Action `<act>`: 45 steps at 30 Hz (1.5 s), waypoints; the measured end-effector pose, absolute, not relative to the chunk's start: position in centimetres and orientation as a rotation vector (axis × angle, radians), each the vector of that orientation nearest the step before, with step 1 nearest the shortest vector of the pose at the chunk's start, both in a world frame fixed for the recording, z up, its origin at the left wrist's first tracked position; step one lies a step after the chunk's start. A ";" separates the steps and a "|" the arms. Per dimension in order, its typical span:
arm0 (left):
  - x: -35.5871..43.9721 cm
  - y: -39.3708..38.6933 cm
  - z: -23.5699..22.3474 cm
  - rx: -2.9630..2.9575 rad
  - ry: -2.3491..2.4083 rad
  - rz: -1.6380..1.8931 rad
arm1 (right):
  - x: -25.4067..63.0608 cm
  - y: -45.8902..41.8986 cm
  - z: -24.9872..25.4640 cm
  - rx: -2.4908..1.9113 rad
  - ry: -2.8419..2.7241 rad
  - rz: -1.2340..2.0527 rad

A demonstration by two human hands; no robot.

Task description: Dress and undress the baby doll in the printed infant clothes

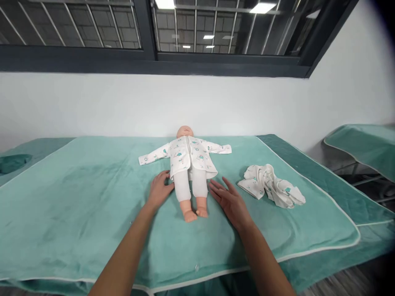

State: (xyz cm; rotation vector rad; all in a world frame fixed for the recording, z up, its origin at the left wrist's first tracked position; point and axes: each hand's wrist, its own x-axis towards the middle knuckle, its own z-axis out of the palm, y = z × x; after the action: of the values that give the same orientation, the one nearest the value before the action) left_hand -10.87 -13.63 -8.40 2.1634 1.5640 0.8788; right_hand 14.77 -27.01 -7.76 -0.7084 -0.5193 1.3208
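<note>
White wall and dark window frame form the far boundary; a teal blanket with pale piping covers the work surface. The doll lies face up at the centre, head far, feet near. The left hand is unclosed, thumb and fingers at the doll's left-side leg (contact cannot be confirmed). The right hand is spread, fingertips just beside the opposite leg. Neither hand grips anything.

Risk: uneven pressure from the hands could skew the doll, since the blanket appears soft and may ruck beneath it. Risk: the loose hem of the jacket could be caught and pulled askew, as its front flaps part at the bottom. Risk: the crumpled garment to the right could tangle, because its openings are buried in folds.

Materials: both garments are thin, white, printed cloth; the jacket's sleeves extend straight outward. Matte white fabric covers the legs; head and feet are rounded, smooth and plastic-like. The blanket has a short, velvety nap.
</note>
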 end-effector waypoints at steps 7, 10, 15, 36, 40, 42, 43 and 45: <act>-9.6 -14.5 -8.2 2.103 1.655 0.970 | 15.5 -32.6 -9.0 -0.993 -0.578 1.062; -10.1 -15.0 -8.3 2.089 1.651 1.016 | 19.3 -35.0 -9.3 -1.399 -0.773 0.587; -10.5 -15.3 -8.5 2.111 1.650 1.044 | 28.0 -36.7 -9.4 -1.868 -1.037 -0.173; -3.5 -25.2 -1.4 1.883 0.963 1.238 | 15.3 -27.3 11.1 -0.808 -1.061 1.299; -3.4 -25.1 1.0 1.692 0.931 1.302 | 13.0 -26.7 11.9 -0.687 -1.085 1.314; -4.7 -24.7 2.0 1.673 0.950 1.302 | 13.1 -26.2 11.1 -0.700 -1.092 1.314; -5.4 -24.4 2.5 1.646 0.943 1.275 | 13.4 -26.0 10.6 -0.737 -1.089 1.319; -6.9 -23.9 3.3 1.524 0.869 1.220 | 14.0 -25.9 9.2 -0.851 -1.098 1.327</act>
State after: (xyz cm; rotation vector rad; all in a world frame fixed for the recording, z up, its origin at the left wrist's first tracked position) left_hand -6.86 -23.90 3.26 1.5243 0.8692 1.2201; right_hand 13.97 -25.85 9.19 -0.8514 -1.0981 1.3271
